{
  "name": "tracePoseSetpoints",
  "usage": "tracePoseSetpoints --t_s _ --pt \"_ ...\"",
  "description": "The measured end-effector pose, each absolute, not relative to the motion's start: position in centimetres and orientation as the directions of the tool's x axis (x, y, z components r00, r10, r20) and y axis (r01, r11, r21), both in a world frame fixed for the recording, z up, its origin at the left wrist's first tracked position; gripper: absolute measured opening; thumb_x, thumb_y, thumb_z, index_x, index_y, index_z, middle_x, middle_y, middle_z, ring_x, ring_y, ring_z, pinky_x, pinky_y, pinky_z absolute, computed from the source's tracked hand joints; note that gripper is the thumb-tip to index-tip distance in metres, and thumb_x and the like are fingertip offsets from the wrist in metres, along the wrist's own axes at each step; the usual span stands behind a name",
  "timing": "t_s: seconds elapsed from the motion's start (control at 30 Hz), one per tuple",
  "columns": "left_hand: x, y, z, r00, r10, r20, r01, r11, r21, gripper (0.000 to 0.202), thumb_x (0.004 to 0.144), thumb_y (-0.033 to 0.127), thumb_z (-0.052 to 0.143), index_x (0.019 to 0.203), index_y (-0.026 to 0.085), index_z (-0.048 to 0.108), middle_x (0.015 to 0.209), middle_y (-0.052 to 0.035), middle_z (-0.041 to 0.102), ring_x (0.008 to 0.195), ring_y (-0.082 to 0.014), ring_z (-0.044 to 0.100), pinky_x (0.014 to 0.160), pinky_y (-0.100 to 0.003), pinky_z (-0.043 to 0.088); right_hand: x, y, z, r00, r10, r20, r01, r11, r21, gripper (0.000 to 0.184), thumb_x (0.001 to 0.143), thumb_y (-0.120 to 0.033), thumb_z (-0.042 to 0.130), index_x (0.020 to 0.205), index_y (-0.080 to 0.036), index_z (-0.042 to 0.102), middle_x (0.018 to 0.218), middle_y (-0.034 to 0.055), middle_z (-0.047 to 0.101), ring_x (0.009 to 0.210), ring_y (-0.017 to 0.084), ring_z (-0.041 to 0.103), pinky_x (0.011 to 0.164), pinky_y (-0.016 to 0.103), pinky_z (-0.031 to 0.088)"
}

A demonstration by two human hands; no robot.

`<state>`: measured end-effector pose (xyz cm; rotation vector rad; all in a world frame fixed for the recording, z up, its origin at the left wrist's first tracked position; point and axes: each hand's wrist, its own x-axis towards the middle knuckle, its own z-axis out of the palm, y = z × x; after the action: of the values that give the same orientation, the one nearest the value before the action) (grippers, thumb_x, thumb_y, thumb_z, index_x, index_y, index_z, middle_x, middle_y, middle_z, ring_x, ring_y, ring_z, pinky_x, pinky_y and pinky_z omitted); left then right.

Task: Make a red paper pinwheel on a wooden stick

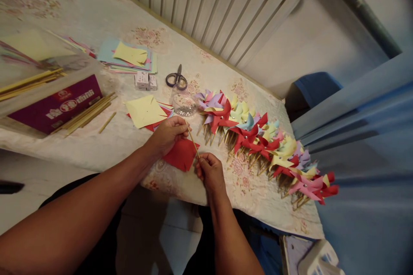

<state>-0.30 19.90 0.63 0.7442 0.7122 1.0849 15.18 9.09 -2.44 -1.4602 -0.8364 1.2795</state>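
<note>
A thin wooden stick [192, 138] slants between my two hands above the table. My left hand [169, 134] is closed, its fingertips pinching the stick's upper end. At the lower end, my right hand [210, 171] grips the same stick between thumb and fingers. Just beneath lies a red paper square [181, 154] with slits cut at its corners, partly covered by my left hand. Beyond my left hand is a pile of cut squares with a pale yellow one [145, 111] on top. A clear round container [184, 105] of small shiny pins sits beside that pile.
Finished paper pinwheels [247, 135] on sticks lie in a long row to the right. Scissors [177, 79], small white boxes [145, 80] and stacked coloured paper [108, 53] are farther back. A purple-labelled plastic box [58, 105] and loose sticks [85, 116] stand left. A radiator [200, 4] borders the table.
</note>
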Motion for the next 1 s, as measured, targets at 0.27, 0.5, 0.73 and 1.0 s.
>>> tracePoseSetpoints --t_s 0.27,0.5,0.73,1.0 --pt "-0.15 19.87 0.67 0.281 0.952 -0.121 -0.475 0.248 0.844 0.019 0.063 0.021 0.074 0.068 0.016 0.056 0.064 0.0005 0.061 0.052 -0.0079 0.053 0.052 -0.022 0.041 15.03 8.97 -2.36 0.217 0.93 -0.298 -0.047 -0.295 -0.954 0.02 0.075 -0.038 0.064 0.075 -0.019 0.059 0.048 -0.0068 0.055 0.035 0.005 0.037 0.036 0.018 0.023" --pt "-0.11 19.91 0.61 0.283 0.954 -0.096 -0.486 0.229 0.843 0.02 0.062 0.021 0.075 0.066 0.016 0.056 0.063 0.0007 0.06 0.052 -0.008 0.053 0.054 -0.022 0.041 14.81 8.84 -1.89 0.226 0.925 -0.305 -0.03 -0.307 -0.951 0.021 0.075 -0.039 0.064 0.075 -0.02 0.059 0.047 -0.0071 0.054 0.035 0.005 0.035 0.037 0.019 0.023" --pt "-0.14 19.86 0.6 0.296 0.949 -0.112 -0.486 0.251 0.837 0.022 0.061 0.02 0.077 0.068 0.016 0.057 0.068 0.0004 0.063 0.054 -0.0082 0.055 0.055 -0.023 0.041 14.9 8.89 -2.15 0.212 0.928 -0.305 -0.027 -0.307 -0.951 0.02 0.076 -0.039 0.063 0.074 -0.02 0.057 0.045 -0.0073 0.053 0.034 0.005 0.035 0.036 0.018 0.023" --pt "-0.25 19.92 0.6 0.307 0.94 -0.149 -0.5 0.293 0.815 0.021 0.062 0.019 0.076 0.068 0.016 0.057 0.069 -0.0009 0.064 0.054 -0.0088 0.055 0.054 -0.023 0.041 14.99 8.94 -2.34 0.206 0.929 -0.307 -0.043 -0.305 -0.951 0.019 0.075 -0.037 0.063 0.075 -0.019 0.057 0.048 -0.0066 0.056 0.034 0.006 0.038 0.036 0.018 0.024"
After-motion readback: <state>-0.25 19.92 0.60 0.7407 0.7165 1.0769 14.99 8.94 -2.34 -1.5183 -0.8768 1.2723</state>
